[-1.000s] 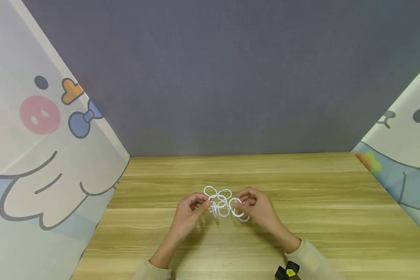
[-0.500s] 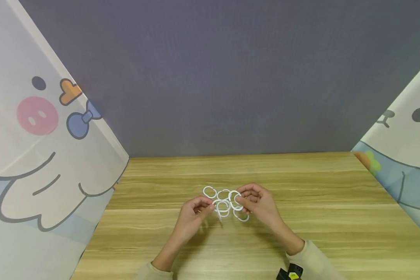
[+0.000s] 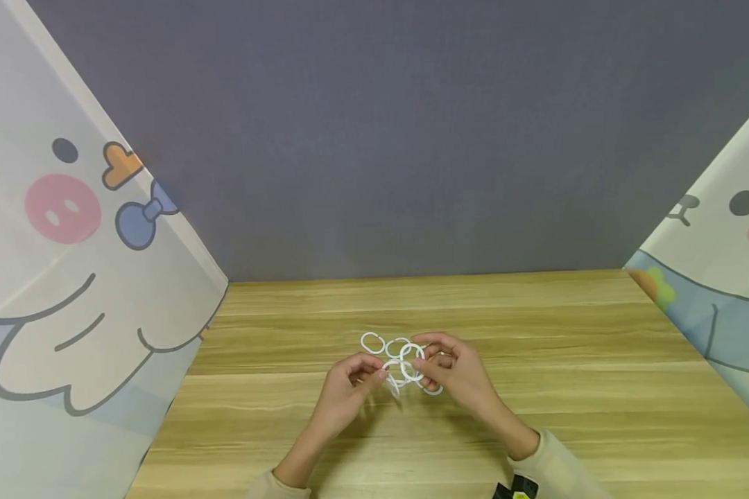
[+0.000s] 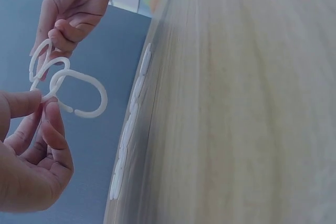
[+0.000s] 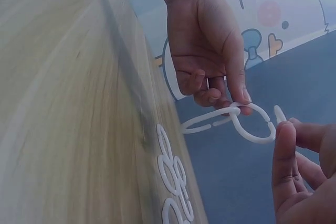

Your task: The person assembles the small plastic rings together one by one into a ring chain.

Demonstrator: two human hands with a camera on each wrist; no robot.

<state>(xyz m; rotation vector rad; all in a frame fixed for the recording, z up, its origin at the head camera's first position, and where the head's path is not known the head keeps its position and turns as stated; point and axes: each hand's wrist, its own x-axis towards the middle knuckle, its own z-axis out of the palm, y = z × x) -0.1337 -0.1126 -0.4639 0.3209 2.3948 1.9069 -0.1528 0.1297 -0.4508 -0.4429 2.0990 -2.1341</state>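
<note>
My left hand (image 3: pixel 343 388) pinches a white C-shaped plastic link (image 5: pixel 257 139) between thumb and fingertips. A second such link (image 4: pixel 104 98) is hooked through it and hangs toward the table. Facing it, my right hand (image 3: pixel 465 371) pinches another white link (image 5: pixel 280 113) by its edge. This right-hand link stands right at the gap of the left-hand one and overlaps it in the head view. Both hands are raised over the wooden table (image 3: pixel 537 333). Several loose white links (image 4: pixel 128 124) lie flat beneath them, partly hidden in the head view by the hands.
A grey panel (image 3: pixel 399 138) rises at the table's back edge. Cartoon-printed panels stand along the left (image 3: pixel 131 298) and right (image 3: pixel 724 277) sides. A small black device (image 3: pixel 517 488) is at the right sleeve.
My right hand has brought its link leftward to the left-hand links. The left hand has shifted slightly right and its links have turned. Both hands keep their grip.
</note>
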